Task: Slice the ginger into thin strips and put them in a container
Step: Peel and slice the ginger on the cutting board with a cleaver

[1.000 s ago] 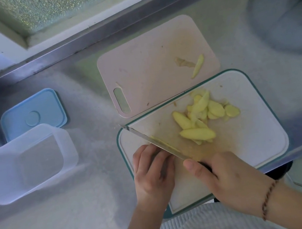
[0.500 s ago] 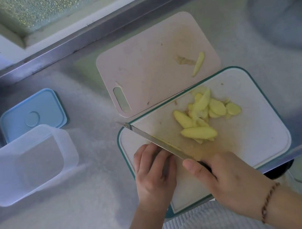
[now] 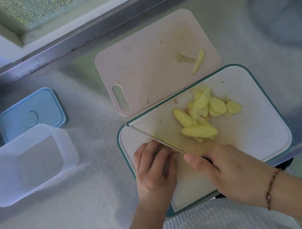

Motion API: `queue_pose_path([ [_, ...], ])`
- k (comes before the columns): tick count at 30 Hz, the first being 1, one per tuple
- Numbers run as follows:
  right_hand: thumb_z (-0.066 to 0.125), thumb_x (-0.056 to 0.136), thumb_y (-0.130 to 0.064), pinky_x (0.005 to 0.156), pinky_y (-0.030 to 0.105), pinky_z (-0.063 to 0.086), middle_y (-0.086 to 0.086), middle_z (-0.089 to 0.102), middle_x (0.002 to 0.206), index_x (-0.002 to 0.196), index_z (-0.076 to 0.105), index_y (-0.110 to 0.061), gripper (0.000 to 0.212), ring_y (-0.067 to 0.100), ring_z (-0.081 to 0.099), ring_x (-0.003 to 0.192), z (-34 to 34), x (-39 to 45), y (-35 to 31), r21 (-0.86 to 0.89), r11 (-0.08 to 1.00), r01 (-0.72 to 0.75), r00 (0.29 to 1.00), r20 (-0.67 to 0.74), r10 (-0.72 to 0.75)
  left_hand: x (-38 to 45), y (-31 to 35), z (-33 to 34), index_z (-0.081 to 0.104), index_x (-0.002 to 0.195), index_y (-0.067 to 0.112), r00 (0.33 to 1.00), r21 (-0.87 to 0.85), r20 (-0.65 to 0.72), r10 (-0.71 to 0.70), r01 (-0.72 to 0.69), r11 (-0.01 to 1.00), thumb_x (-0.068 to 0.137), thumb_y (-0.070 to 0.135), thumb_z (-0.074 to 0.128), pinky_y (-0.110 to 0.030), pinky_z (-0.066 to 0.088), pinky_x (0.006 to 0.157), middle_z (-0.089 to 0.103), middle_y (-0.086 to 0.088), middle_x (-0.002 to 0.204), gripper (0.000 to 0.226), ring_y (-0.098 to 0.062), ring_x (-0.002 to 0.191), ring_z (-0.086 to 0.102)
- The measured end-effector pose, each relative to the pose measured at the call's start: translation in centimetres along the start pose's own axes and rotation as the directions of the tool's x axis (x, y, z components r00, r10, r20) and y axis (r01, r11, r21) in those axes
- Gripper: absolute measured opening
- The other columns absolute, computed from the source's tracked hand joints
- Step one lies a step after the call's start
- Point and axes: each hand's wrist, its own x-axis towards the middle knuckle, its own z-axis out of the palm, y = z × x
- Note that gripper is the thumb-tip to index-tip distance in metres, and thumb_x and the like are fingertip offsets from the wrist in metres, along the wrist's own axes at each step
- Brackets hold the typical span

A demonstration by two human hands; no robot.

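The right hand grips a thin steel knife. The left hand, fingers curled, pins hidden ginger beside smooth yellow oval slices on the white board

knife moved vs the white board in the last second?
No. The knife keeps the same line across the white board's left corner, tip at the rim; small frame shifts are camera motion.

From my end it's a brushed steel bench with a raised metal lip along the far edge. Behind that sits a pale window sill and frosted, sparkly window glass. Soft daylight, bit of a bluish haze.
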Motion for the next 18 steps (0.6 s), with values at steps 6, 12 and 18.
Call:
queue_pose_path([
  [6,0.021,0.078,-0.074,0.046,0.021,0.033,-0.002,0.029,0.044,0.053,0.033,-0.014,0.066,0.010,0.030,0.042,-0.1,0.7,0.2,0.010,0.999,-0.037,0.998,0.057,0.036,0.1,-0.1,0.0,0.078,0.090,0.001,1.000,0.027,0.025,-0.016,0.015,1.000,0.074,-0.006,0.084,-0.031,0.046,0.099,0.068,-0.006,0.110,0.019,-0.031,0.100,0.062],
  [12,0.023,0.085,-0.070,0.046,0.020,0.031,-0.003,0.028,0.046,0.054,0.030,-0.014,0.064,0.009,0.026,0.043,0.1,2.2,0.1,0.029,1.000,-0.009,0.998,0.069,0.007,0.3,0.1,0.0,0.070,0.098,0.011,1.000,-0.006,0.005,0.005,-0.005,1.000,0.076,-0.003,0.082,-0.027,0.043,0.101,0.063,0.000,0.113,0.028,-0.027,0.102,0.059],
  [18,0.012,0.081,-0.081,0.052,0.029,0.038,0.001,0.035,0.049,0.057,0.038,-0.016,0.075,0.013,0.034,0.046,1.1,1.1,1.7,0.020,1.000,-0.004,0.999,0.036,0.003,0.1,0.0,0.0,0.067,0.100,0.013,1.000,-0.011,0.004,0.010,-0.010,1.000,0.076,-0.005,0.081,-0.031,0.045,0.100,0.062,-0.002,0.114,0.033,-0.027,0.105,0.059],
])
